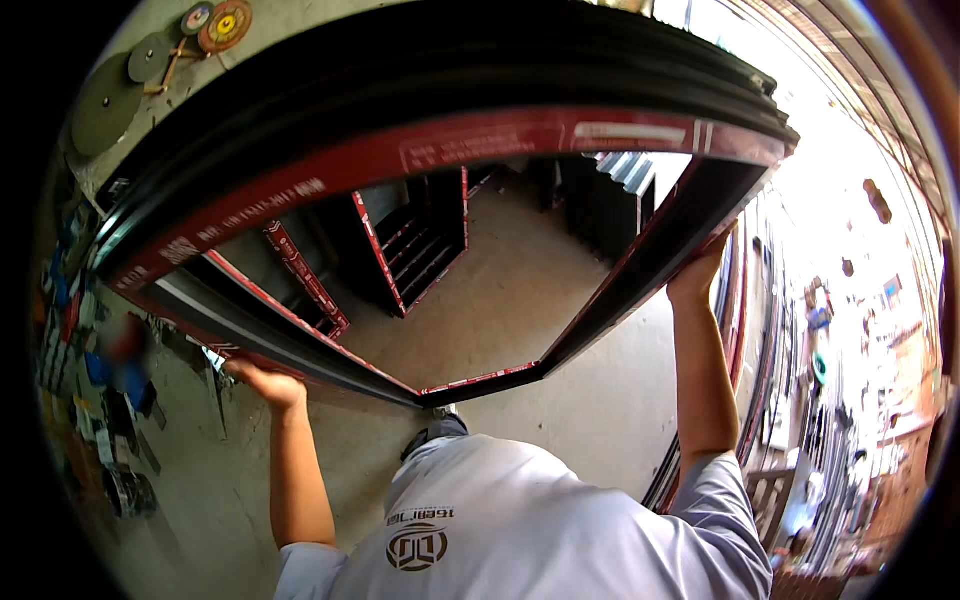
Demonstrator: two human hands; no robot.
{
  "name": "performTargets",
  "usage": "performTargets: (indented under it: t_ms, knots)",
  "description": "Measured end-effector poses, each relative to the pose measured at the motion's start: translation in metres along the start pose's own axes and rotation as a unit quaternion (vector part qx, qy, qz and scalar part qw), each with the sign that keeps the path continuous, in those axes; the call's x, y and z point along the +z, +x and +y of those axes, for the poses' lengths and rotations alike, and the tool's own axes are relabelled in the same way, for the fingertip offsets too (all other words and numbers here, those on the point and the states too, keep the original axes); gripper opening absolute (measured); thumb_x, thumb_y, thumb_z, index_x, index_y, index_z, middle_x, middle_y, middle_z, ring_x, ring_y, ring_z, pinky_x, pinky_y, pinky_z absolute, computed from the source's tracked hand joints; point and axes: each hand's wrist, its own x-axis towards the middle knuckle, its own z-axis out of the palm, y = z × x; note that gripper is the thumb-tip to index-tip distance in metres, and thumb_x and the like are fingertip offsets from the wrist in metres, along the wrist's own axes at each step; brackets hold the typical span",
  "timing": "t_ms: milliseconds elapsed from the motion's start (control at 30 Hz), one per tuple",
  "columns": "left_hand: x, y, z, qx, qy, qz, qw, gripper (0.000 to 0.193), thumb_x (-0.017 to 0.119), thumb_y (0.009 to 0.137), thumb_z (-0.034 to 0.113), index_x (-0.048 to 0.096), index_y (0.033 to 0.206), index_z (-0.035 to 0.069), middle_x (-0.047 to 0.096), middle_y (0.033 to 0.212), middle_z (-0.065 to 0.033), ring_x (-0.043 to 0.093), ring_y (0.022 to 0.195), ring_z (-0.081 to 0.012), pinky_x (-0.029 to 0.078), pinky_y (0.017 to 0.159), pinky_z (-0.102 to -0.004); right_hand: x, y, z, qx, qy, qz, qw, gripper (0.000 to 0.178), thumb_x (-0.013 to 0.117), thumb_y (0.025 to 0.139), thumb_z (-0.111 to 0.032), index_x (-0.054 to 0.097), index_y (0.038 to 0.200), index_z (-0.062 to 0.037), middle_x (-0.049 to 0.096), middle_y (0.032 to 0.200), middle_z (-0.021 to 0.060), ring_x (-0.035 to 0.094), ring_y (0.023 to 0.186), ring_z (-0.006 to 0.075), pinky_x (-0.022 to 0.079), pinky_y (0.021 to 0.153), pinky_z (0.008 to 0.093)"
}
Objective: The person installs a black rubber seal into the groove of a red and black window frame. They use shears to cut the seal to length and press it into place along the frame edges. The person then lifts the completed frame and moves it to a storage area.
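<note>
A large black window frame (pixel 420 150) with red protective film along its faces fills the upper middle, raised and tilted in front of my chest. My left hand (pixel 268 384) grips its left side from outside, with the fingertips partly hidden by the profile. On the opposite side, my right hand (pixel 702 272) holds the right member of the frame, and its fingers are mostly hidden behind it. Both arms are stretched forward. Through the opening the floor and more frames show.
More black frames with red film (pixel 405 255) stand on the concrete floor (pixel 520 265) beyond. A stack of dark profiles (pixel 605 205) is behind the opening. Long profiles (pixel 775 330) lie on the right. Discs (pixel 108 105) hang at upper left; tools and clutter (pixel 115 420) line the left.
</note>
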Motion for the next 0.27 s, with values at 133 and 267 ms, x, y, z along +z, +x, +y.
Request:
performTargets:
  t_ms: [133,267]
  knots:
    - [0.089,0.045,-0.063,0.009,0.021,0.055,0.998,0.09,0.025,0.107,0.075,0.022,0.168,0.009,0.027,0.172,-0.0097,0.031,0.156,-0.0279,0.028,0.128,-0.0442,-0.007,0.133,0.096,0.051,-0.037,0.047,0.997,0.055,0.03,0.114,-0.047,0.055,0.146,-0.0099,0.071,0.129,0.0116,0.069,0.115,0.0289,0.058,0.099,0.0411]
    - [0.124,0.085,-0.113,0.064,0.091,0.043,0.993,0.087,0.033,0.108,0.068,0.015,0.17,0.009,0.019,0.176,-0.0096,0.026,0.159,-0.0267,0.021,0.132,-0.0454,0.032,0.232,0.187,0.116,0.028,0.061,0.991,0.067,0.032,0.109,-0.055,0.049,0.156,-0.0093,0.061,0.148,0.0133,0.056,0.139,0.0354,0.043,0.12,0.0507]
